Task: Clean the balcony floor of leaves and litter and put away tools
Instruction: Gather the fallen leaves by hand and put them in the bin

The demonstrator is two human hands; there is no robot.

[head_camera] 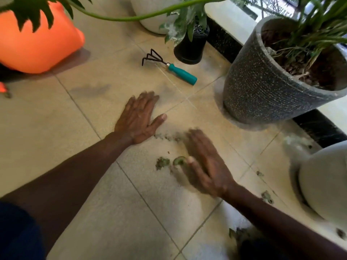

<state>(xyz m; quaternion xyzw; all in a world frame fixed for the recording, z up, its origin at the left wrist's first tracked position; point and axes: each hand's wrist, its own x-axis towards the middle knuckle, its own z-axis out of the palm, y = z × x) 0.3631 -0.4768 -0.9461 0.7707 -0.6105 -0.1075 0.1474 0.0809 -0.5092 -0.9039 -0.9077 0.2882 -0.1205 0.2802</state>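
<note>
My left hand lies flat on the beige floor tiles, fingers straight and spread. My right hand is blurred with motion, fingers straight, just above or on the floor beside a small pile of green leaf bits and a curled green scrap. A thin line of crumbs runs between the two hands. A small hand rake with black prongs and a teal handle lies on the tiles beyond my left hand. More leaf litter is scattered to the lower right.
A large speckled grey planter stands at the right, a small black pot behind the rake, and a white pot at the right edge. An orange bag sits at the upper left. A black-and-white ledge borders the floor.
</note>
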